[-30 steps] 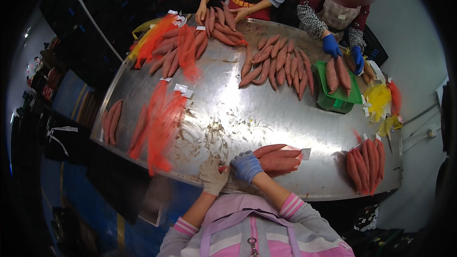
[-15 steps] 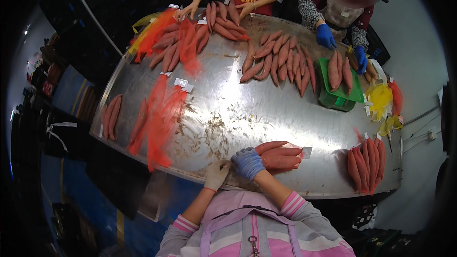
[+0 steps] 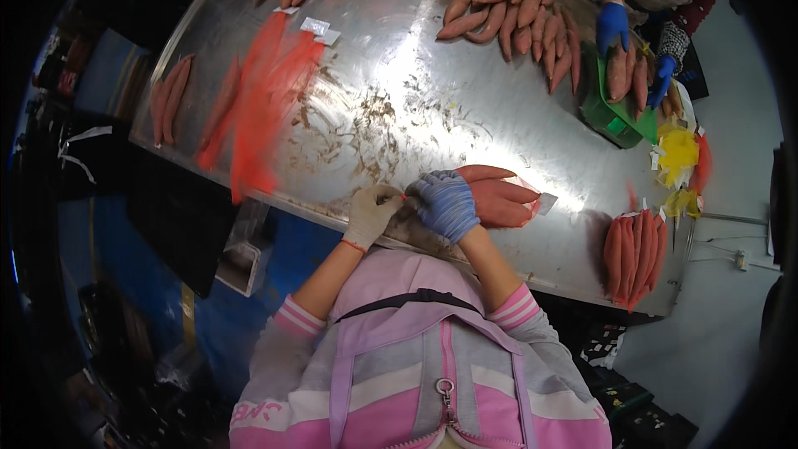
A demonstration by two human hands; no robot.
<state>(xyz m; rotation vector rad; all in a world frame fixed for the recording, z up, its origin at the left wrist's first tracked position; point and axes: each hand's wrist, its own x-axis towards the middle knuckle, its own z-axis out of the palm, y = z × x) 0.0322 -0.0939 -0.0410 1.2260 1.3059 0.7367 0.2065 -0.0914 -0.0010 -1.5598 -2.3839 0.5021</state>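
Several sweet potatoes lie in a red mesh bag point(image 3: 503, 202) on the metal table near its front edge, with a white tag at the bag's right end. My right hand point(image 3: 447, 204), in a blue knit glove, is closed around the gathered left end of this bag. Close beside it, my left hand point(image 3: 371, 214) in an off-white glove is closed too, its fingertips pinching a small red tip of the netting point(image 3: 406, 197) that shows between the two hands. The fingers of the right hand partly hide the bag's neck.
Empty red mesh bags point(image 3: 270, 108) lie left, beside loose sweet potatoes point(image 3: 172, 100). A filled mesh bag point(image 3: 636, 256) is at the right. More sweet potatoes point(image 3: 519, 21) lie at the back. A co-worker's blue-gloved hand point(image 3: 613, 27) is at a green basket point(image 3: 603, 114).
The view has tilted down, so the table sits higher and one co-worker has left the picture. My left fingertips now pinch red netting. A co-worker's blue glove has come to the green basket.
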